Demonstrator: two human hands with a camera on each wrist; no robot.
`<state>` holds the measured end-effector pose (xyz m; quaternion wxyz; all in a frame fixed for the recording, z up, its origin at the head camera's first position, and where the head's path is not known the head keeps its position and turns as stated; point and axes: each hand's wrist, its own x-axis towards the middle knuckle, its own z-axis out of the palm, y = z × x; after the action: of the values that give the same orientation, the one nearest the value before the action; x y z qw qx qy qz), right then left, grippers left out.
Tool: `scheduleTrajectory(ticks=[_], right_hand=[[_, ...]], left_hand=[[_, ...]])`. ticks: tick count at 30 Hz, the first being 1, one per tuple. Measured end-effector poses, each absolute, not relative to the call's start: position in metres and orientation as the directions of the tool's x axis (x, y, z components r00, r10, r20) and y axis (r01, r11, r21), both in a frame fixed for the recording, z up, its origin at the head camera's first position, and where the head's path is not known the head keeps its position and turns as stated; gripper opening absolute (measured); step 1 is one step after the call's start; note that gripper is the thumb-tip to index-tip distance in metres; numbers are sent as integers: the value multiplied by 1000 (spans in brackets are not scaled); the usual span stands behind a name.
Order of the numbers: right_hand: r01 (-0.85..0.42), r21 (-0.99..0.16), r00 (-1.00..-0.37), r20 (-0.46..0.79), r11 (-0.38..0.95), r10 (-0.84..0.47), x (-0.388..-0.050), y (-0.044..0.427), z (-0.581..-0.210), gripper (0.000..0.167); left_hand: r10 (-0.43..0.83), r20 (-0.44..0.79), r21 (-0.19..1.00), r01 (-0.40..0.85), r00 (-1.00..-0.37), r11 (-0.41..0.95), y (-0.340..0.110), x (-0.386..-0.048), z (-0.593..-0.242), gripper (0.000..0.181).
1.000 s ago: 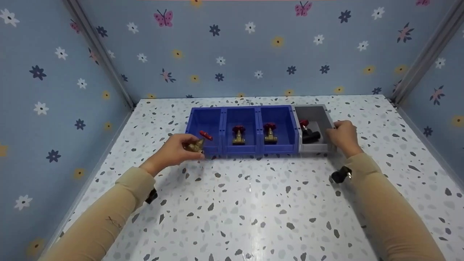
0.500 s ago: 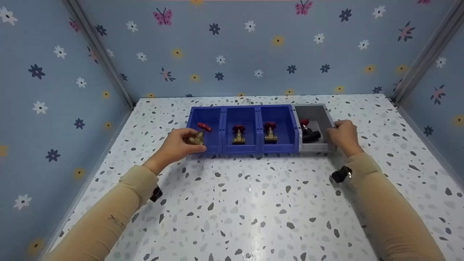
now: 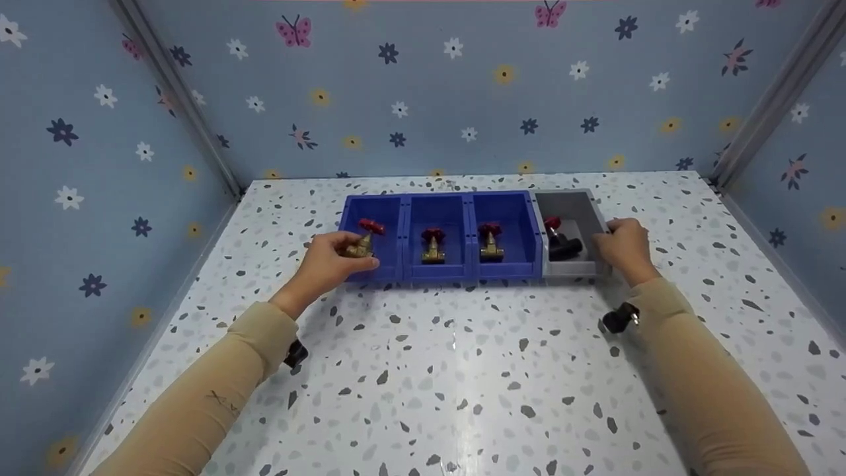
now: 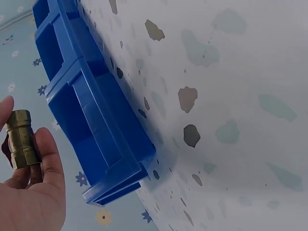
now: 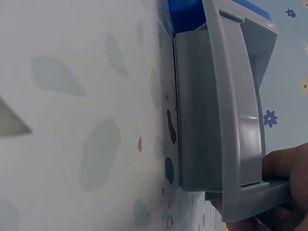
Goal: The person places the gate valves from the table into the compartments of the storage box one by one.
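Observation:
My left hand [image 3: 327,261] pinches a brass valve [image 3: 360,247] with a red handwheel, held tilted over the leftmost blue bin [image 3: 378,274]. In the left wrist view the valve's brass body [image 4: 22,139] sits between the thumb and fingers, with its handwheel mostly hidden. My right hand [image 3: 623,248] grips the right side wall of the grey bin [image 3: 575,269]. Seen from the right wrist, the fingers curl around that wall's edge. Inside the grey bin lies a black valve-shaped part [image 3: 565,248] with a red handwheel.
The second blue bin holds a brass valve [image 3: 433,250] with a red handwheel; the third blue bin holds a similar valve [image 3: 491,248]. All the bins stand side by side on a speckled table [image 3: 456,370]. A flower-patterned wall [image 3: 449,86] rises behind.
My left hand has moved up and forward with the brass valve, from the leftmost bin's front left corner to over that bin. My right hand has stayed on the grey bin.

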<state>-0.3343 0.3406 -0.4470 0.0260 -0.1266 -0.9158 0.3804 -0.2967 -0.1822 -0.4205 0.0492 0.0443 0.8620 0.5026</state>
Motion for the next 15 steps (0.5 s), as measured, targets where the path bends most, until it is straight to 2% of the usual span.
scheduleTrajectory(ticks=[10, 15], right_hand=[[167, -694, -970, 11, 700, 242, -333, 339, -448, 46], [178, -689, -969, 1, 703, 247, -334, 340, -449, 44]], left_hand=[[94, -54, 882, -3, -994, 472, -180, -302, -417, 60], [86, -67, 890, -20, -994, 456, -178, -304, -417, 60]])
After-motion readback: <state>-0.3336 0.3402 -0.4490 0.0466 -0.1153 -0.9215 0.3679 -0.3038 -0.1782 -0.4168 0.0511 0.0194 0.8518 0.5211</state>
